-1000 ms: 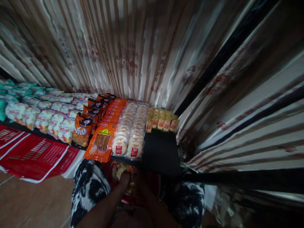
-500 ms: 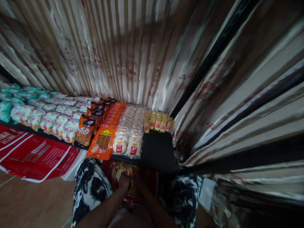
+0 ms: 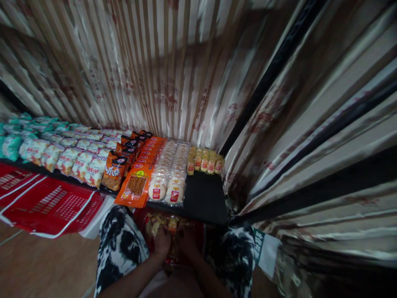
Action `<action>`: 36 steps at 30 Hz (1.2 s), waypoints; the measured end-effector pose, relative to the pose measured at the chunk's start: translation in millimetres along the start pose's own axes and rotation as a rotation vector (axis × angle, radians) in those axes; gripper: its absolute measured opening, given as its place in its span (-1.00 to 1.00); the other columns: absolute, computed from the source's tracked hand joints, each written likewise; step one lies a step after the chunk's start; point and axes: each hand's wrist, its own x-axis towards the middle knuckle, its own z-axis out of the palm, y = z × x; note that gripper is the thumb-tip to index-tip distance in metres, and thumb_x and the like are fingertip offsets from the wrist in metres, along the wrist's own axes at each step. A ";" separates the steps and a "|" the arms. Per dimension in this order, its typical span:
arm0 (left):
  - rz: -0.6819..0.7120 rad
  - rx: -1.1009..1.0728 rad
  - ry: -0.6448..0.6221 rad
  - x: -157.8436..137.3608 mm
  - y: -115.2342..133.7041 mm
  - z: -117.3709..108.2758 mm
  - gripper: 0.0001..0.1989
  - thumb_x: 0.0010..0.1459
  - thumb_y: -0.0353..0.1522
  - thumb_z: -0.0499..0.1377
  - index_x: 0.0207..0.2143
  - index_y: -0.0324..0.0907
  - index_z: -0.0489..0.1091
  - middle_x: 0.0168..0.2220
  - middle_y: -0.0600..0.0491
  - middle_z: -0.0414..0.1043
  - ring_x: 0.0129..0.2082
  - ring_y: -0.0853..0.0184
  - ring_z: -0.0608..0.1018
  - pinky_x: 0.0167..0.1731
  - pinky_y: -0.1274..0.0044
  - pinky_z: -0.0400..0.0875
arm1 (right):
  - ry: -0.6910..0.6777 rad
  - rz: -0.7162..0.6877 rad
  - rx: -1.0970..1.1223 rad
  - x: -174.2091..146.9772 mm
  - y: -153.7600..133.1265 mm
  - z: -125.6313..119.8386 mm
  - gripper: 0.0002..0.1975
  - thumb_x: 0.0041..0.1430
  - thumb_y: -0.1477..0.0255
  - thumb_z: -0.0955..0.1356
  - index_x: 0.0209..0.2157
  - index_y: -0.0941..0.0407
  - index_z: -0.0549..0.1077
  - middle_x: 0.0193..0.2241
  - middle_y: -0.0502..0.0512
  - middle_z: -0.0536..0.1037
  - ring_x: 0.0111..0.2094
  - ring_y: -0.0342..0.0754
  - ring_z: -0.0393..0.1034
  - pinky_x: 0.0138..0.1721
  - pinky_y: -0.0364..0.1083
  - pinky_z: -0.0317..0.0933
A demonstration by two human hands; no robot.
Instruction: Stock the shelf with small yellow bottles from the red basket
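Observation:
Between my knees is a red bag [image 3: 201, 238] with small yellow-wrapped snack packs [image 3: 155, 221] inside. My left hand [image 3: 163, 240] is down in its opening, fingers curled closed among the packs. Beside it, my right hand [image 3: 186, 242] is also closed, its fingers dim in shadow. One yellow pack [image 3: 172, 225] shows between the two hands; whether either grips it is hard to see. Similar yellow packs [image 3: 207, 160] stand in short rows at the back right of the black shelf [image 3: 206, 196].
Left along the shelf are clear-wrapped round crackers [image 3: 167, 182], orange stick-snack bags [image 3: 136, 182], orange-black bags [image 3: 114, 170], white bags [image 3: 77, 165] and green bags [image 3: 10, 147]. A pleated curtain [image 3: 173, 70] hangs behind. A red carrier bag [image 3: 52, 203] lies at the left below the shelf.
The view has shifted slightly. My hands stay in the red bag, and a yellow pack shows more clearly between them. The packs on the shelf look the same.

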 end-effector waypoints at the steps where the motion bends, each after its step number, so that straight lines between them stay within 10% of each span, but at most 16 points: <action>1: 0.014 -0.019 -0.021 -2.6 2.6 -0.2 -0.82 0.15 -0.46 -0.07 -0.41 -0.19 0.31 -0.38 -0.06 0.47 -0.32 0.28 0.51 -0.27 0.52 0.30 | 0.013 -0.006 0.002 -2.3 -0.4 -3.6 -0.86 -0.01 0.55 0.20 -0.47 0.14 0.38 -0.40 0.14 0.52 -0.32 -0.05 0.39 -0.23 -0.13 0.19; 22: 0.414 -0.286 -0.184 -38.2 56.3 -15.4 -0.78 0.19 -0.27 -0.14 -0.29 -0.14 0.24 -0.29 0.01 0.41 -0.25 0.31 0.45 -0.18 0.49 0.29 | 0.291 -0.078 0.220 -53.3 -43.7 -83.0 -0.81 0.02 0.26 0.23 -0.44 0.08 0.35 -0.45 0.05 0.52 -0.37 -0.02 0.43 -0.29 -0.10 0.26; 36: 0.421 -0.313 -0.239 -45.8 107.6 -33.0 -0.77 0.07 -0.45 -0.06 -0.21 -0.17 0.27 -0.22 0.01 0.41 -0.21 0.34 0.43 -0.16 0.56 0.27 | 0.423 -0.065 0.331 -46.4 -67.0 -111.9 -0.78 0.02 0.23 0.22 -0.42 0.07 0.36 -0.44 0.07 0.56 -0.41 -0.03 0.46 -0.36 -0.11 0.33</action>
